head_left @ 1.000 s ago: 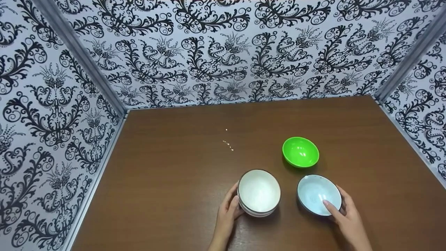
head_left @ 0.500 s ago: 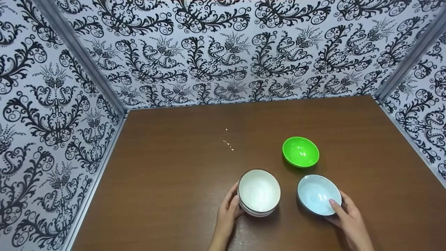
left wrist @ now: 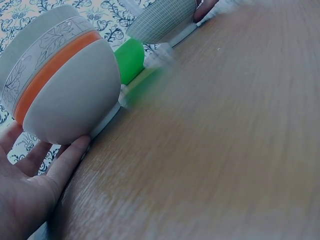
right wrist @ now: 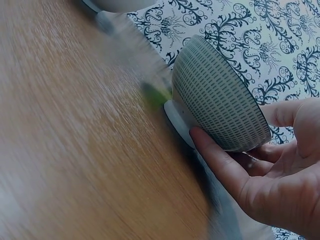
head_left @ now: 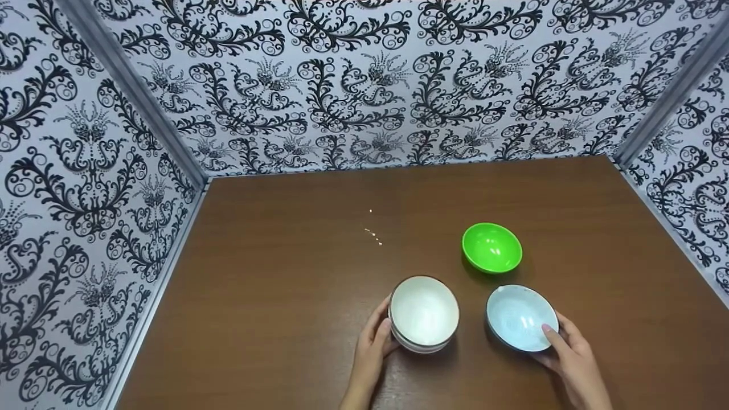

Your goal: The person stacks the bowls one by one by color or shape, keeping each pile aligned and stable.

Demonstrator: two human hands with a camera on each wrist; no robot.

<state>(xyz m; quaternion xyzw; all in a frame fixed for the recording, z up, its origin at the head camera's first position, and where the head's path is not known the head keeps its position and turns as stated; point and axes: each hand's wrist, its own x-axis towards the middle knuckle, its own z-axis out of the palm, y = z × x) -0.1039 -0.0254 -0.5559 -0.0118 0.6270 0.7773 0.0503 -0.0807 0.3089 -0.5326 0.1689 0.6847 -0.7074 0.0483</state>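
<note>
You have the left bowl [head_left: 424,310] near the right bowl [head_left: 517,316]. Behind them, on the table [head_left: 273,273], sits the far bowl [head_left: 491,249].

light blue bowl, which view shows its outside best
The right wrist view: the light blue bowl shows its dashed outside large. The left wrist view shows it smaller, cut off at the top; the head view, mainly the inside.
</note>
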